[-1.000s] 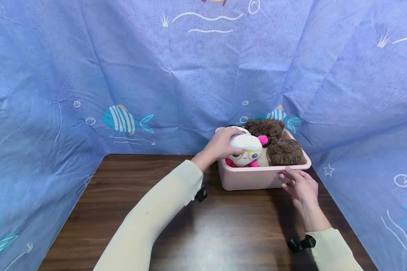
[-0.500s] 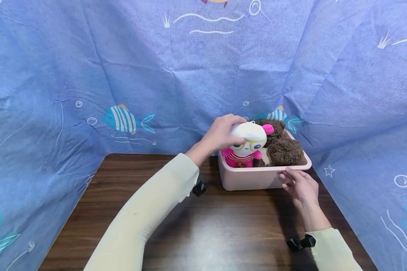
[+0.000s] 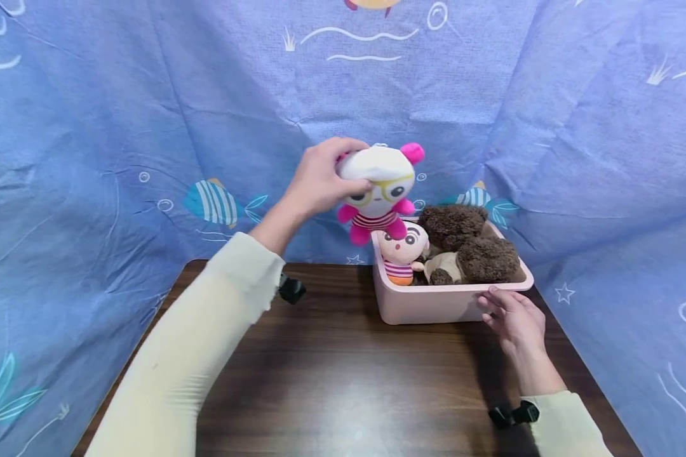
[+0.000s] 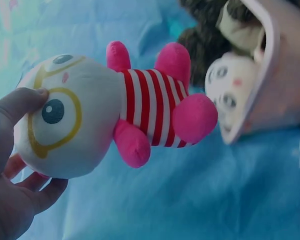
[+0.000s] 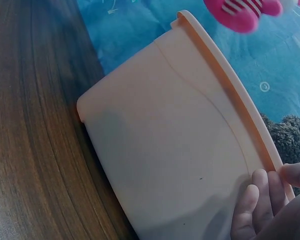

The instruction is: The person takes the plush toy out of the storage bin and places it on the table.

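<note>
A plush panda [image 3: 377,181] with pink ears and limbs, yellow glasses and a red-striped body hangs upright above the bin's left end. My left hand [image 3: 326,176] grips it by the head, thumb across the face, as the left wrist view shows on the panda's head [image 4: 70,115]. The pink plastic bin [image 3: 429,304] stands on the table; my right hand [image 3: 517,320] pinches its front rim near the right corner. In the right wrist view the thumb lies over the rim and the fingers against the outer wall [image 5: 165,125].
Inside the bin sit a plush boy doll [image 3: 401,251] with a striped shirt at the left and brown curly plush toys [image 3: 486,259] at the right. A dark wooden table [image 3: 331,374] lies beneath, and a blue fish-print cloth [image 3: 297,95] hangs behind and at both sides.
My left hand has lifted the plush panda up out of the bin and to the left, uncovering the boy doll. The right hand stays on the rim.
</note>
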The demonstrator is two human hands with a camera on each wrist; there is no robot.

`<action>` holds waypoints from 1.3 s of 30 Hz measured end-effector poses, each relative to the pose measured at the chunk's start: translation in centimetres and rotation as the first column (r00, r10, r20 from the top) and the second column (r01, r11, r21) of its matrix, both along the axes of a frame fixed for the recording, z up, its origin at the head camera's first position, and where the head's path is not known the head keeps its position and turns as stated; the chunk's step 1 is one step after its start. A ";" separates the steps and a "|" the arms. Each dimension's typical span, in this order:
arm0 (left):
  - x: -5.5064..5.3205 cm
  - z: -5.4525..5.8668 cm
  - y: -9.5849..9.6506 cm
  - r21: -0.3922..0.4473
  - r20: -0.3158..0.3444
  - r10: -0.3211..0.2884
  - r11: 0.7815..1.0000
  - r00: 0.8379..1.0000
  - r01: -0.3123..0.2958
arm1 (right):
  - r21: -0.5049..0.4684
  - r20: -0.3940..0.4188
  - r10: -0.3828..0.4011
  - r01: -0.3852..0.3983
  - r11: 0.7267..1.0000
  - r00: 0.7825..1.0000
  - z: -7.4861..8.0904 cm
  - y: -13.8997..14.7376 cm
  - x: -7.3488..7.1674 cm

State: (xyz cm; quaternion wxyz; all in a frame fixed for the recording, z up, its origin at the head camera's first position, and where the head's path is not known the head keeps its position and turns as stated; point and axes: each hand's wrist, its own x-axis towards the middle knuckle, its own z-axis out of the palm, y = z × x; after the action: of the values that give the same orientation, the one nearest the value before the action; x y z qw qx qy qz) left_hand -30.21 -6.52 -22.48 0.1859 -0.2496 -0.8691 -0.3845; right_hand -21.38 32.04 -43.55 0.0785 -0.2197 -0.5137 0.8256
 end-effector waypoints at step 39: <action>-4.8 -15.9 -25.0 -0.211 0.458 0.267 0.959 0.848 -0.188 | 0.003 -0.022 0.034 -0.034 0.999 0.999 -0.1 0.4 0.0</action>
State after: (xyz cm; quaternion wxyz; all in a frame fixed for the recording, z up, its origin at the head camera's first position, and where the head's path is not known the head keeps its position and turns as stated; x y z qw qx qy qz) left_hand -35.06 -31.48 -38.38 -0.0122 -0.0551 -0.9389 -0.3395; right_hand -21.41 32.46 -43.64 0.0704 -0.2017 -0.5177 0.8285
